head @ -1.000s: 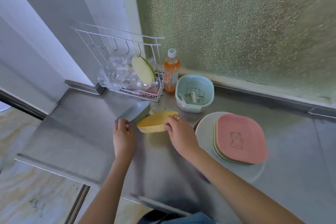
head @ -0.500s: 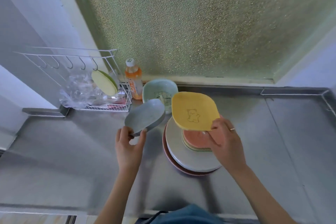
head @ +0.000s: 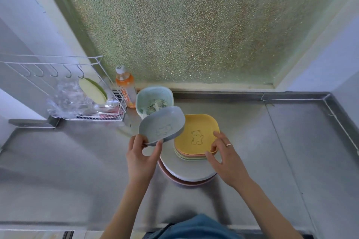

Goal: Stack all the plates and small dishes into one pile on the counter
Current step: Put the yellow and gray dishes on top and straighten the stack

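At left hand's (head: 140,159) 12 o'clock: pinched blue dish (head: 162,125), tilted. Right hand (head: 227,159) grips yellow dish (head: 196,134) at 10 o'clock.

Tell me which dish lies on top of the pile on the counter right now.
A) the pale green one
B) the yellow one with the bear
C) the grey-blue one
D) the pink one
B: the yellow dish lies on top of the pile with the right hand holding its corner, while the left hand holds the grey-blue dish tilted in the air beside it.
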